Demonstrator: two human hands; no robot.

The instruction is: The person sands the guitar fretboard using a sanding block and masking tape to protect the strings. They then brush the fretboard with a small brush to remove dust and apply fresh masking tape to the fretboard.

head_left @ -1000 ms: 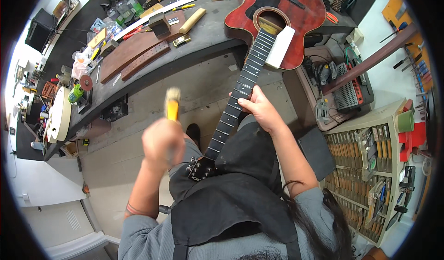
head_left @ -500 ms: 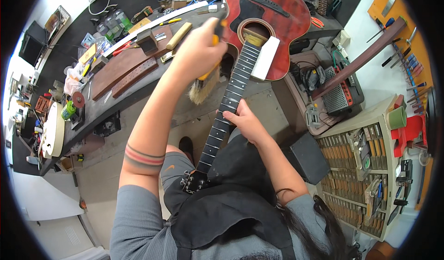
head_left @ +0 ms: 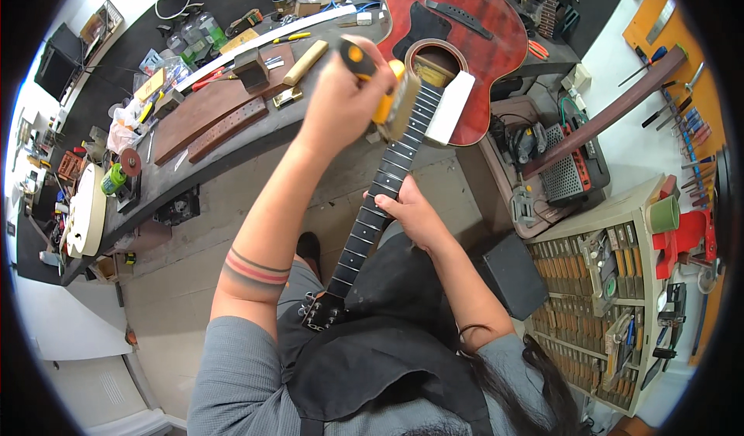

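Observation:
My left hand [head_left: 345,99] grips a yellow-and-black handled brush [head_left: 399,106], its pale bristle end over the upper fretboard [head_left: 356,246], close below the soundhole. My right hand [head_left: 404,207] is wrapped round the guitar neck at mid length, thumb lying on the frets. The red acoustic guitar [head_left: 492,44] has its body up at the bench's edge, its black headstock [head_left: 322,312] down at my apron. A white flat piece [head_left: 451,106] lies beside the fretboard's upper end.
The curved dark bench [head_left: 201,172] carries wooden boards [head_left: 190,118], tools, bottles and a cream guitar body [head_left: 85,215]. At right stand a case with a perforated device [head_left: 562,165], a brown post [head_left: 612,110], a tool panel [head_left: 678,118] and a cabinet of files [head_left: 589,296].
My left hand rose from low beside the neck to near the soundhole, and the brush has swung across onto the fretboard. My right hand still holds the neck.

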